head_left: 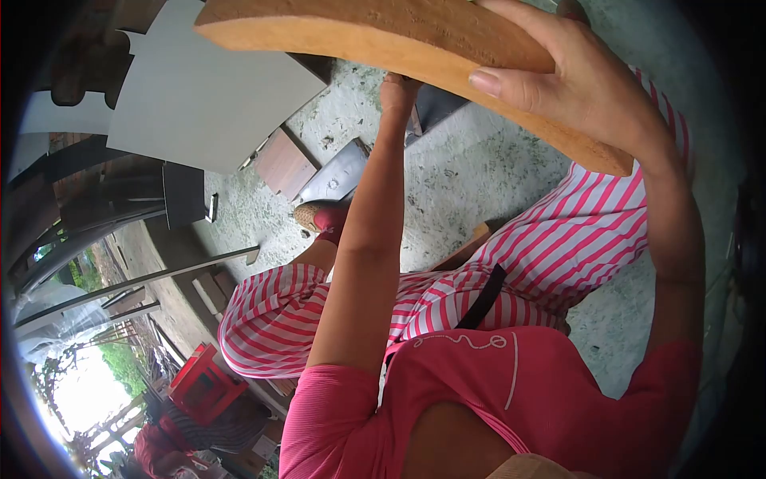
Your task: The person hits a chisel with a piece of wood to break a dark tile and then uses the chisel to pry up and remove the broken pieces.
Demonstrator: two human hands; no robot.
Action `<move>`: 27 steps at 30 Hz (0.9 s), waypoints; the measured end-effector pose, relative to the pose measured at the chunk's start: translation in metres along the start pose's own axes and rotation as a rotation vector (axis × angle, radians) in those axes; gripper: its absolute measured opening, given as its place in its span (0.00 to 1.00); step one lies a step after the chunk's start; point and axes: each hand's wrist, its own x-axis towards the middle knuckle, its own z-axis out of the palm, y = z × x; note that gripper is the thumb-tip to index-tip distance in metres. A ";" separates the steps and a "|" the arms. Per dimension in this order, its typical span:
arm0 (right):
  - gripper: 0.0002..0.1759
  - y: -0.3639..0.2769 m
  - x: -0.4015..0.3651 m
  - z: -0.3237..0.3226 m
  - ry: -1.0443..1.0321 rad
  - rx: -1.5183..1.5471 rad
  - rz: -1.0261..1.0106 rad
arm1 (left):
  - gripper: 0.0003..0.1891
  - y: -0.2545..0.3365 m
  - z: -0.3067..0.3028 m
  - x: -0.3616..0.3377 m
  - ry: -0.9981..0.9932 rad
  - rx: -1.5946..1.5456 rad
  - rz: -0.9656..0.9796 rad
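Observation:
A thick, curved piece of wood (359,40), orange-brown with a rough-grained face, spans the top of the head view close to the camera. My right hand (586,84) is wrapped round its right part, thumb lying along the near edge. Below the wood's middle, my left hand (396,92) is at the end of my stretched-out arm. Its fingers are mostly hidden behind the wood, so I cannot tell what they hold. Near that hand lies a dark flat panel (435,112) on the floor.
A large pale grey board (211,100) stands at the upper left. A wood-grain piece (283,164) and a shiny grey box (333,172) lie on the mottled floor by my shoe (307,214). Long bars (152,279) extend at left, above a red crate (207,383).

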 end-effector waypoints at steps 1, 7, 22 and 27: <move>0.35 -0.008 -0.005 -0.001 0.001 -0.042 -0.030 | 0.21 -0.017 0.013 0.005 0.046 0.119 0.254; 0.36 -0.004 -0.009 -0.001 -0.076 0.008 0.004 | 0.18 0.007 -0.005 -0.025 0.008 0.018 -0.053; 0.37 -0.021 0.005 0.008 -0.073 -0.066 0.058 | 0.08 0.019 -0.065 -0.103 0.379 -0.882 -0.354; 0.37 -0.024 0.003 0.007 -0.078 -0.064 0.076 | 0.09 0.027 -0.052 -0.108 0.402 -0.951 -0.333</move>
